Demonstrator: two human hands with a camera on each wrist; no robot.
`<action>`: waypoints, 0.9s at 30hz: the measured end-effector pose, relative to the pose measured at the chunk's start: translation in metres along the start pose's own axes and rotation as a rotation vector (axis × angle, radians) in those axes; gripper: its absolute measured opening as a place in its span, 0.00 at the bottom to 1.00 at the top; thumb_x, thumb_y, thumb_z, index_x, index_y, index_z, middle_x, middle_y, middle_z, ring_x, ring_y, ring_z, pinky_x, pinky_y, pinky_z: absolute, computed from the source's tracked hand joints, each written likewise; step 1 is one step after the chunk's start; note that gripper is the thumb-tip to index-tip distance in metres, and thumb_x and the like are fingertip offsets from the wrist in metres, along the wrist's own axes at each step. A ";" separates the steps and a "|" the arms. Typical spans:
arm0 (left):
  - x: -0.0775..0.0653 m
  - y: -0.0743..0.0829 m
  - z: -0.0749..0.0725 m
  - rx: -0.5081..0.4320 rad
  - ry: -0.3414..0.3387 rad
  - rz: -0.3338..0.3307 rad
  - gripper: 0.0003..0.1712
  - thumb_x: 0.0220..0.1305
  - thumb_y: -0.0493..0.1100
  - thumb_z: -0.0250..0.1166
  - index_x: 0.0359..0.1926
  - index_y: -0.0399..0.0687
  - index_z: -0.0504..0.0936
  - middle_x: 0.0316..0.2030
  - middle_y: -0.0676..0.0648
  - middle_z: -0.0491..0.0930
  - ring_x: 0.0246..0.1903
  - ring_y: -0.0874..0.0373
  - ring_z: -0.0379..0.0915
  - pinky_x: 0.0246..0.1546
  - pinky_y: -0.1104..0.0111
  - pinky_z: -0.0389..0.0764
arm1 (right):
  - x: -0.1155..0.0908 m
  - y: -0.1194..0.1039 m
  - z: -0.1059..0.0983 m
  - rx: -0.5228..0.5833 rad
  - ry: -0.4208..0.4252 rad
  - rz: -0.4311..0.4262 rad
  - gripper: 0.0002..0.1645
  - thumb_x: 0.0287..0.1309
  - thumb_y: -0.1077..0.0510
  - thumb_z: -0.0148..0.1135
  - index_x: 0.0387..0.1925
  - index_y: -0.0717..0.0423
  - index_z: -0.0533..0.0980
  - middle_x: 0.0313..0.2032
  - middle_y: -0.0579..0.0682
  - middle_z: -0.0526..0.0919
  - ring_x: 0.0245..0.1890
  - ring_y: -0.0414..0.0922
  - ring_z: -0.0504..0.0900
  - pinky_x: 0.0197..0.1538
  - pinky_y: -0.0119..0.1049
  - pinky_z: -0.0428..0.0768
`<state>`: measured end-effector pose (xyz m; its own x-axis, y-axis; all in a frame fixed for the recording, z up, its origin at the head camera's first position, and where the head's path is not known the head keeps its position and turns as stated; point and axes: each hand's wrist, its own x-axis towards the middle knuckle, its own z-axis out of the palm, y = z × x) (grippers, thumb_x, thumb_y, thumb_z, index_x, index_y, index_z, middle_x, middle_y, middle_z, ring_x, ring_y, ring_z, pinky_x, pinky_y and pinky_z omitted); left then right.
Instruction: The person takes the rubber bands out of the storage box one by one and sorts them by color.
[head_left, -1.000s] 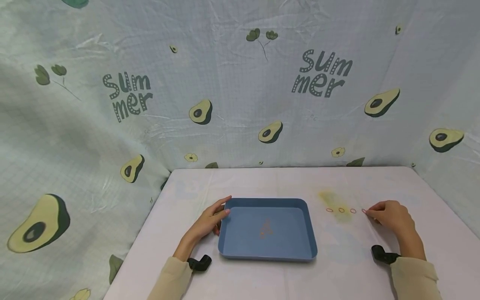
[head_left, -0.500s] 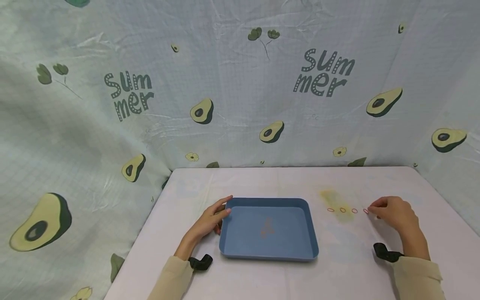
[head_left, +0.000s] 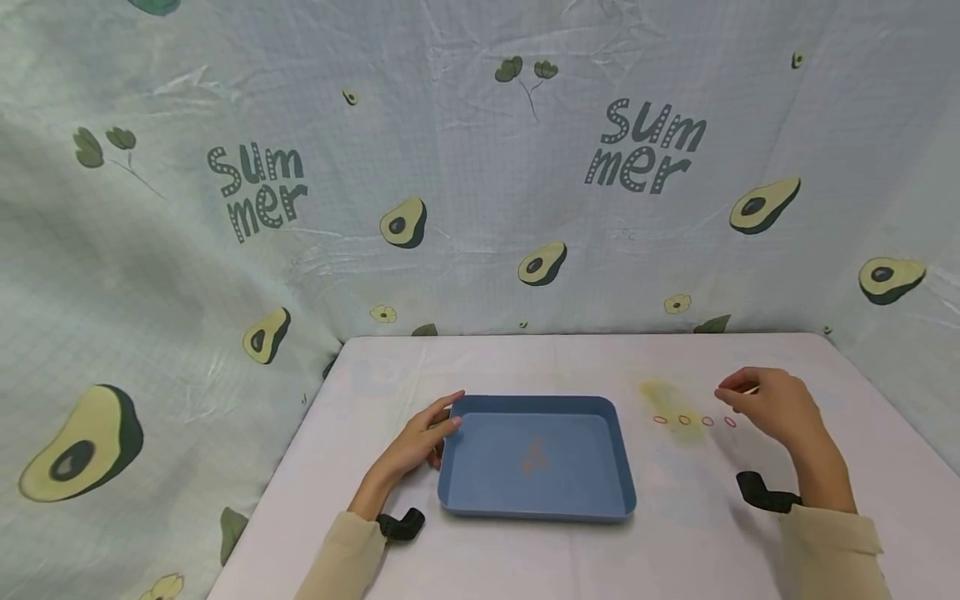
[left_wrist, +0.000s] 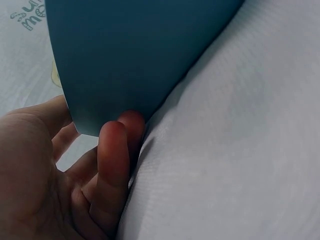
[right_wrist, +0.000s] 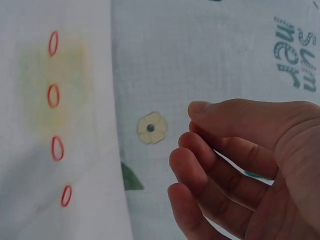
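Red rubber bands (head_left: 684,420) lie spaced in a row on the white cloth right of a blue tray (head_left: 536,500). My right hand (head_left: 776,406) hovers above the row's right end, with thumb and fingertips close together and nothing visible between them. In the right wrist view several red rubber bands (right_wrist: 53,96) lie flat, apart from that hand's bent fingers (right_wrist: 187,165). My left hand (head_left: 412,442) holds the tray's left side, thumb over the rim and other fingers along the outer wall. Two fingertips touch the tray wall (left_wrist: 125,65) in the left wrist view.
Inside the tray is a small patch of thin orange strands (head_left: 536,457), too faint to identify. A yellow-green stain (head_left: 667,400) marks the cloth beneath part of the row. Behind the table (head_left: 480,362) hangs a printed curtain (head_left: 465,167).
My right hand lets go of the rightmost red rubber band and rises up and slightly left, away from the cloth. The band stays in line. My left hand and the tray keep their places.
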<state>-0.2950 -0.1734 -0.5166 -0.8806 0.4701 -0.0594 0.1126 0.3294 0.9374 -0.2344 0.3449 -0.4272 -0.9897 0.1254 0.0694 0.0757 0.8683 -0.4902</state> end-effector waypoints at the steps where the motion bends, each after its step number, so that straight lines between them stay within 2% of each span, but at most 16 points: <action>1: 0.000 -0.001 0.000 -0.001 -0.002 0.003 0.32 0.71 0.57 0.55 0.73 0.68 0.58 0.69 0.40 0.63 0.20 0.56 0.68 0.17 0.64 0.77 | 0.000 -0.003 -0.001 0.005 0.005 -0.012 0.22 0.60 0.44 0.63 0.42 0.60 0.80 0.37 0.58 0.84 0.33 0.49 0.79 0.28 0.33 0.71; 6: 0.000 -0.005 0.004 -0.008 -0.015 0.013 0.33 0.71 0.56 0.54 0.74 0.65 0.56 0.69 0.39 0.62 0.18 0.57 0.68 0.16 0.65 0.76 | -0.003 -0.021 -0.001 0.010 0.021 -0.082 0.19 0.60 0.45 0.63 0.41 0.56 0.82 0.38 0.55 0.85 0.36 0.50 0.81 0.28 0.34 0.72; 13: 0.001 -0.006 0.009 -0.009 0.004 -0.004 0.34 0.70 0.58 0.55 0.73 0.66 0.57 0.69 0.41 0.62 0.20 0.57 0.68 0.18 0.62 0.78 | 0.000 -0.058 0.004 0.026 -0.035 -0.158 0.15 0.60 0.47 0.63 0.40 0.52 0.82 0.37 0.52 0.84 0.34 0.46 0.79 0.30 0.34 0.74; 18: -0.001 -0.008 0.008 -0.011 0.009 -0.021 0.33 0.70 0.58 0.55 0.73 0.69 0.58 0.68 0.43 0.64 0.20 0.56 0.68 0.18 0.64 0.78 | 0.007 -0.093 0.016 -0.022 -0.054 -0.270 0.09 0.59 0.50 0.65 0.36 0.49 0.83 0.32 0.46 0.84 0.31 0.42 0.79 0.31 0.34 0.74; 22: 0.000 -0.004 0.002 0.009 0.015 -0.011 0.33 0.70 0.57 0.55 0.73 0.68 0.57 0.68 0.42 0.64 0.21 0.55 0.68 0.18 0.61 0.78 | 0.014 -0.119 0.029 -0.047 -0.085 -0.383 0.06 0.57 0.51 0.66 0.33 0.47 0.83 0.28 0.42 0.83 0.28 0.39 0.78 0.30 0.34 0.74; 27: 0.003 -0.001 -0.001 0.019 0.007 0.006 0.33 0.71 0.57 0.54 0.73 0.65 0.57 0.68 0.41 0.64 0.21 0.55 0.69 0.18 0.60 0.79 | 0.021 -0.146 0.047 -0.047 -0.148 -0.486 0.03 0.56 0.52 0.67 0.32 0.45 0.83 0.28 0.40 0.82 0.27 0.37 0.77 0.29 0.32 0.75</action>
<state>-0.2978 -0.1733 -0.5178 -0.8832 0.4663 -0.0511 0.1267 0.3420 0.9311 -0.2721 0.1984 -0.3955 -0.9184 -0.3646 0.1538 -0.3954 0.8305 -0.3923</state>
